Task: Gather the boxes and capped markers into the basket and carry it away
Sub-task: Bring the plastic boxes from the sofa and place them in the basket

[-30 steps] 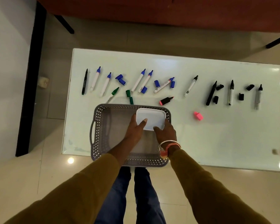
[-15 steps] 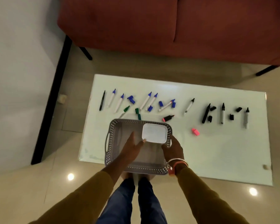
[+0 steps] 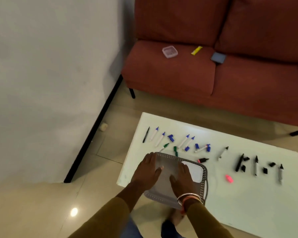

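Note:
A grey perforated basket (image 3: 205, 186) sits at the near edge of the white table (image 3: 248, 203). Inside it, at the right end, lies a white box (image 3: 196, 172). My left hand (image 3: 148, 170) hovers over the basket's left rim with fingers spread. Over the basket's middle, just left of the box, my right hand (image 3: 182, 180) has relaxed fingers and holds nothing. Beyond the basket lie uncapped blue markers (image 3: 183, 141) with loose blue caps (image 3: 171, 137), a green marker (image 3: 164, 146), black markers (image 3: 239, 162) and a pink cap (image 3: 229, 178).
A red sofa (image 3: 179, 79) stands behind the table; on its seat lie a clear lidded box (image 3: 169, 51), a yellow item (image 3: 196, 50) and a blue-grey square item (image 3: 218, 57). A white wall with a black skirting (image 3: 93, 127) runs along the left.
The view has tilted up and now takes in the sofa seat. Both hands have let go of the white box, which lies in the basket; my left hand has moved to the left rim.

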